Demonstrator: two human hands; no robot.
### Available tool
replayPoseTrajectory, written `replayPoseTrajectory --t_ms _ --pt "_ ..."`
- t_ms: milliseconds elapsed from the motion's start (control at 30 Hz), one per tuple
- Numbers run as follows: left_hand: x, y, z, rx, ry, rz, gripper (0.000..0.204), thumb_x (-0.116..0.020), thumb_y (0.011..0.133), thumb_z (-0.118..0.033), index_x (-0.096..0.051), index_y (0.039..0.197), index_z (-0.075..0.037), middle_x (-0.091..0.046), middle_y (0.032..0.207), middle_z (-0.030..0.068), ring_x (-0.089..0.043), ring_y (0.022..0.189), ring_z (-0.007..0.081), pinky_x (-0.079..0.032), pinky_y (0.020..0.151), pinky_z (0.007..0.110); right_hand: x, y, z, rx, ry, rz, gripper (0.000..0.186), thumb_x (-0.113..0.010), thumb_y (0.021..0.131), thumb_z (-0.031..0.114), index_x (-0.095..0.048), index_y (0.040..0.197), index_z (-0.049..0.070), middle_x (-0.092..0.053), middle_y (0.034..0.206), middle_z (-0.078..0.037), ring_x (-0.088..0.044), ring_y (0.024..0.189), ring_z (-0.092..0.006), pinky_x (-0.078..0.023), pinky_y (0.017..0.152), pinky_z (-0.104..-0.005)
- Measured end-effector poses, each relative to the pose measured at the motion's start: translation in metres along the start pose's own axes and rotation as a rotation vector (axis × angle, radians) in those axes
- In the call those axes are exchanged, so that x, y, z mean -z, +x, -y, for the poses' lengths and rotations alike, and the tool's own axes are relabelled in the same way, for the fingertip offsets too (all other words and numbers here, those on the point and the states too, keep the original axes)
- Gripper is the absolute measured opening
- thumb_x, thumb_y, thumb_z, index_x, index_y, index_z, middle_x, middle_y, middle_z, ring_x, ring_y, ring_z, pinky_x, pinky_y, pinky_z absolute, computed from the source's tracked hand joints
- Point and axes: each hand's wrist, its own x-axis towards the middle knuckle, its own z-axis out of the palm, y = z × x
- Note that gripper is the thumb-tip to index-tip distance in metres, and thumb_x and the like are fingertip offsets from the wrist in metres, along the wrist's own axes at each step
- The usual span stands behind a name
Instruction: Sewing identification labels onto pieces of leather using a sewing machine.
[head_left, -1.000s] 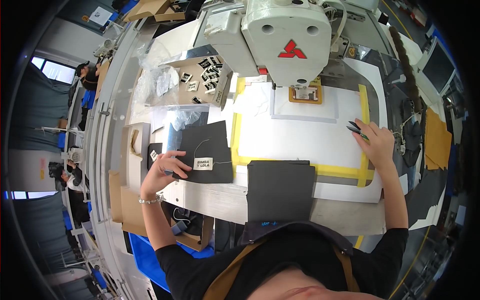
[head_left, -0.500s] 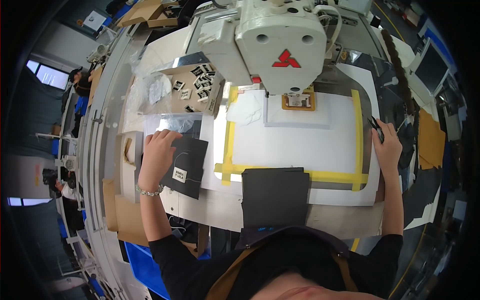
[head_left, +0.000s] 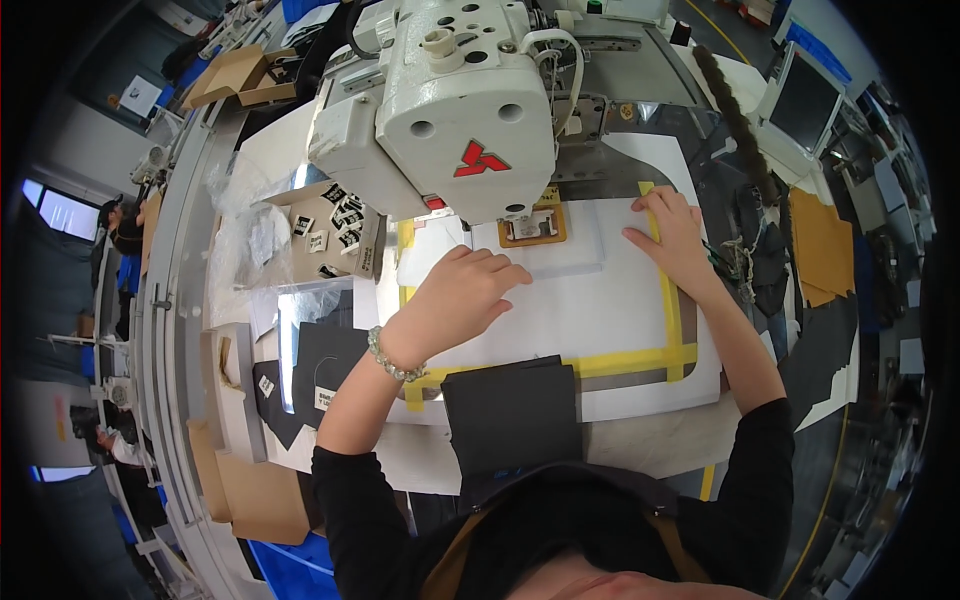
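Note:
My left hand (head_left: 460, 300), with a beaded bracelet on its wrist, hovers over or touches the left part of a white sheet (head_left: 580, 320) taped with yellow strips. Its fingers are bent but apart, and nothing shows in them. At the sheet's right side lies my right hand (head_left: 675, 240), thumb and fingers spread across the yellow tape (head_left: 673, 330). Between the hands, under the white sewing machine head (head_left: 460, 130), sits a small brass-coloured clamp frame (head_left: 532, 226). A black fabric piece (head_left: 325, 345) with a cream label is partly hidden by my left forearm.
A stack of black pieces (head_left: 512, 415) lies at the near table edge. Left of the machine, a cardboard tray (head_left: 375, 245) holds several labels beside crumpled clear plastic (head_left: 235, 250). Mustard-coloured pieces (head_left: 822, 245) and a monitor (head_left: 805, 100) are at the right.
My left hand has moved right, from the black labelled piece to the white sheet. My right hand has let go of the thread snips and moved onto the taped edge. The view has shifted.

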Motion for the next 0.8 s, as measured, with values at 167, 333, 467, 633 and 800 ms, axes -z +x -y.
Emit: replayPoseTrajectory --t_ms 167,333,467,633,800 --pt "-0.005 0.003 -0.010 -0.038 -0.084 0.022 0.032 -0.072 0.078 -0.010 -0.063 0.109 -0.010 -0.065 0.097 0.0051 -0.061 0.096 0.0231 -0.044 0.088 0.037 -0.004 -0.001 -0.013 -0.014 0.038 0.066 0.027 -0.073 0.080 0.022 -0.059 0.101 0.013 -0.054 0.103 -0.001 -0.051 0.101 -0.0200 -0.028 0.085 -0.0375" --pt "-0.010 0.010 -0.011 -0.048 -0.170 0.011 0.031 -0.072 0.079 -0.010 -0.063 0.110 -0.010 -0.065 0.098 0.0062 -0.061 0.097 0.0252 -0.045 0.089 0.038 0.001 0.000 0.007 -0.027 0.089 0.022 0.023 -0.073 0.080 0.020 -0.060 0.098 0.014 -0.055 0.098 -0.001 -0.052 0.097 -0.0191 -0.027 0.084 -0.0376" --pt "-0.012 0.011 -0.016 -0.060 -0.238 0.008 0.031 -0.071 0.080 -0.011 -0.063 0.110 -0.010 -0.065 0.101 0.0065 -0.061 0.097 0.0264 -0.045 0.089 0.039 -0.002 0.000 0.010 -0.055 0.106 0.018 0.022 -0.073 0.080 0.019 -0.061 0.097 0.014 -0.055 0.099 0.000 -0.052 0.097 -0.0195 -0.027 0.084 -0.0374" --pt "-0.019 0.014 -0.018 -0.057 -0.266 0.034 0.032 -0.073 0.079 -0.012 -0.066 0.110 -0.011 -0.068 0.104 0.0059 -0.061 0.096 0.0268 -0.046 0.088 0.038 -0.012 -0.007 0.010 -0.005 0.090 -0.013 0.013 -0.069 0.083 0.016 -0.061 0.092 0.012 -0.056 0.095 0.000 -0.054 0.095 -0.0181 -0.027 0.084 -0.0373" --pt "-0.025 0.021 -0.023 -0.068 -0.198 -0.083 0.036 -0.075 0.075 -0.008 -0.066 0.110 -0.012 -0.067 0.106 0.0054 -0.062 0.098 0.0266 -0.048 0.085 0.038 -0.003 -0.010 0.024 0.032 0.162 -0.041 0.010 -0.068 0.084 0.014 -0.060 0.090 0.011 -0.057 0.090 -0.001 -0.057 0.090 -0.0175 -0.029 0.084 -0.0357"
